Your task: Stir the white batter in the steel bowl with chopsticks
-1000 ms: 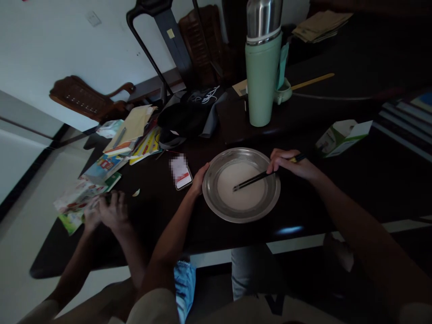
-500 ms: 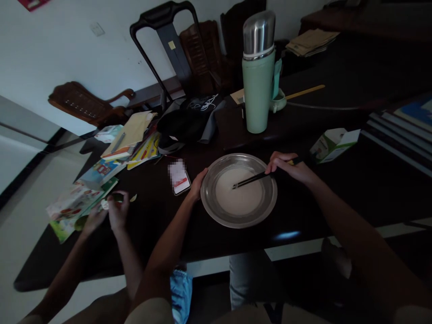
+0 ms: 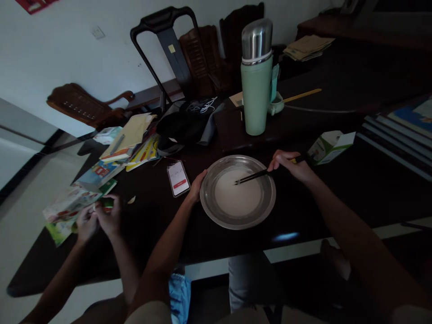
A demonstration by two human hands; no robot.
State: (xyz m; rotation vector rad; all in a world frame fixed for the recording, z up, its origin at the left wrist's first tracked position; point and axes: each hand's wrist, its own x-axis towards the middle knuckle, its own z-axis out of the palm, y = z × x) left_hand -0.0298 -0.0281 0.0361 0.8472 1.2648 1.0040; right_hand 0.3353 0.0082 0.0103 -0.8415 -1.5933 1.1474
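A round steel basin (image 3: 206, 208) stands on the dark table with a milky white liquid (image 3: 237, 198) in it. My left hand (image 3: 198, 185) grips the basin's left rim, its thumb on the edge and the other fingers hidden behind the wall. Over the right rim, my right hand (image 3: 286, 164) is closed round a pair of black chopsticks (image 3: 254, 176), which slant down to the left. Their tips are at the liquid's surface near its middle. Left of the basin lies a phone (image 3: 179, 180) with a lit screen.
A green thermos (image 3: 256, 94) stands behind the basin, and an open small carton (image 3: 330, 147) lies to the right. Books (image 3: 398, 139) are stacked at far right. At left, a co-worker's hands (image 3: 101, 216) hold something small near papers and booklets (image 3: 97, 173).
The chopstick tips have shifted slightly right and up in the liquid. My left hand keeps its place on the rim. The co-worker's hands have moved a little left and closer together.
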